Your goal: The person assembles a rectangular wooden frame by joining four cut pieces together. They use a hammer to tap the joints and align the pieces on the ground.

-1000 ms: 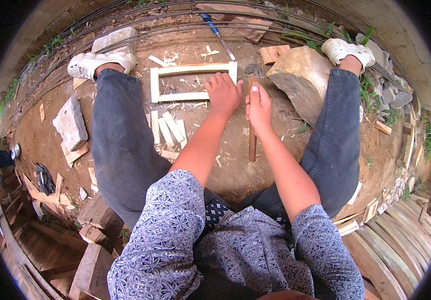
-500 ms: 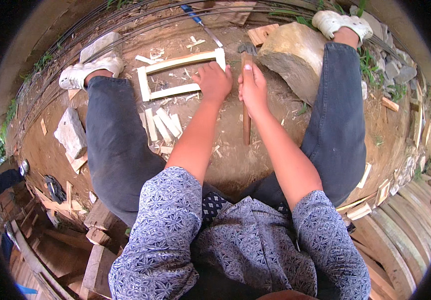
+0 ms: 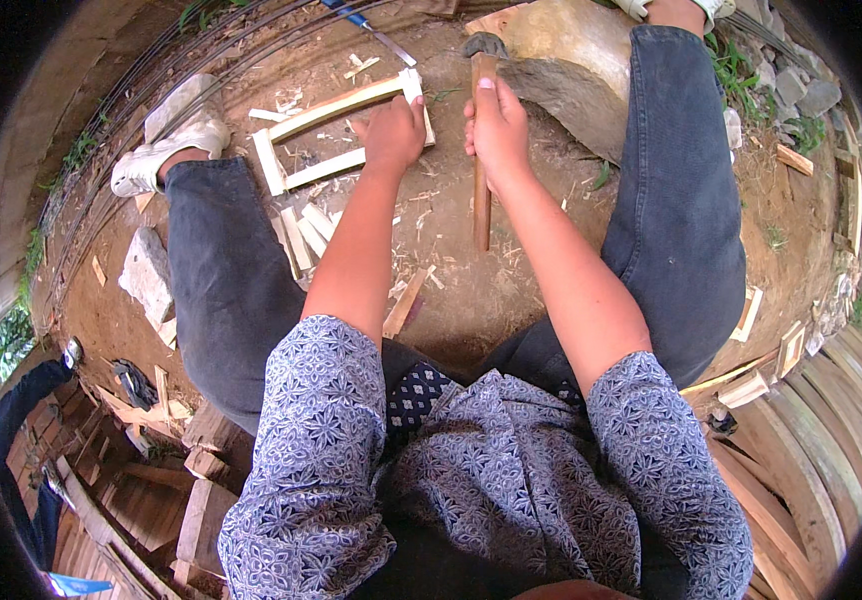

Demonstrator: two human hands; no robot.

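A small rectangular frame of pale wood strips (image 3: 336, 109) lies on the dirt ahead of me. My left hand (image 3: 394, 135) grips its right end, the thumb reaching into the opening and the fingers partly hidden. In my right hand (image 3: 501, 132) is a hammer (image 3: 482, 205), held around its wooden handle close to the dark metal head. The hammer head points away from me, beside a large boulder. Beyond the frame lies a chisel (image 3: 391, 46) with a blue handle.
A large boulder (image 3: 581, 95) stands right of the hammer. Wood offcuts (image 3: 296, 240) and shavings lie near the frame. Stones (image 3: 148, 272) sit beside my left leg, and dark rods (image 3: 241, 45) run along the far left. Another person's leg (image 3: 16, 400) shows at left.
The whole view has shifted, so the frame, chisel and boulder sit higher in it. Both hands keep their grips. A wood offcut beside my left forearm has come into sight.
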